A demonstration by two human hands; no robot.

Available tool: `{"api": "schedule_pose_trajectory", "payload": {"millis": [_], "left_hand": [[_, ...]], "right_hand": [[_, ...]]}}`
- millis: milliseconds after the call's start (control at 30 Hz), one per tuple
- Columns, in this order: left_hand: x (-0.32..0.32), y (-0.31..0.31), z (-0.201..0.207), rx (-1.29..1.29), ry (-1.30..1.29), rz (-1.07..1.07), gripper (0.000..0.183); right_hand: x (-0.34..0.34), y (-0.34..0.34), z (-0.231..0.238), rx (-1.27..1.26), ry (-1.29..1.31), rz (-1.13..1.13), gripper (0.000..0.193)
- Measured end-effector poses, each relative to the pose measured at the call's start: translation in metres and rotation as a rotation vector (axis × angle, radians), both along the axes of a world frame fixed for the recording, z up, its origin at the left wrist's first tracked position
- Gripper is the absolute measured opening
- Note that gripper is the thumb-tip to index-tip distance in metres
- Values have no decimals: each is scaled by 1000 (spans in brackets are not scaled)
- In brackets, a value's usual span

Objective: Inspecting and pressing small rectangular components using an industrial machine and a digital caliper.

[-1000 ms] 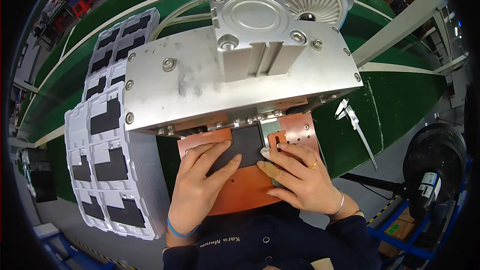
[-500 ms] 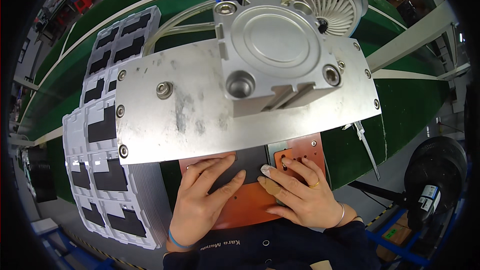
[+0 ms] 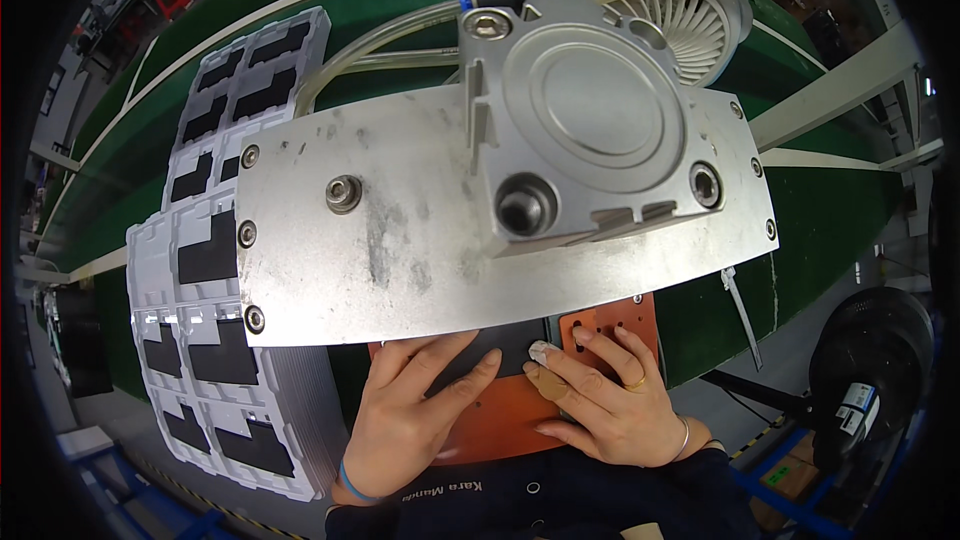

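Observation:
An orange fixture plate lies under a large grey metal press plate that carries a round pneumatic cylinder. A dark flat part rests on the orange plate, mostly hidden by the press. My left hand lies flat with its fingers spread, fingertips on the dark part. My right hand, a taped fingertip and a ring on it, presses on the same part and on the orange plate beside it. Neither hand grips anything.
A stack of white trays with black parts stands at my left, more trays behind it on the green belt. A white fan sits behind the press. A caliper lies at the right, a black fan further right.
The camera has come closer over the press, so the metal plate covers more of the orange fixture. Both hands have stayed on the dark part with only small finger shifts.

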State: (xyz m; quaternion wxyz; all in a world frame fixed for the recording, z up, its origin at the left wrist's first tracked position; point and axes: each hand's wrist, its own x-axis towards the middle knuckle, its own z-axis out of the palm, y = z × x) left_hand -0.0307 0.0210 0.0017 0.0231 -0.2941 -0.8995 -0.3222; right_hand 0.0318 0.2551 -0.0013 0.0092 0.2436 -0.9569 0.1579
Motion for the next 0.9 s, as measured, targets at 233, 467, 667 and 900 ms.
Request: {"api": "schedule_pose_trajectory", "payload": {"millis": [233, 467, 667, 900], "left_hand": [[1, -2, -1, 21, 3, -16, 37], [0, -2, -1, 32, 20, -23, 37], [1, -2, 0, 41, 61, -39, 37], [6, -1, 3, 132, 125, -32, 28]], "right_hand": [[0, 0, 1, 5, 4, 0, 48], [1, -2, 0, 15, 20, -14, 48], [-1, 5, 9, -124, 114, -34, 50], [4, 11, -4, -489, 317, -257, 41]]}}
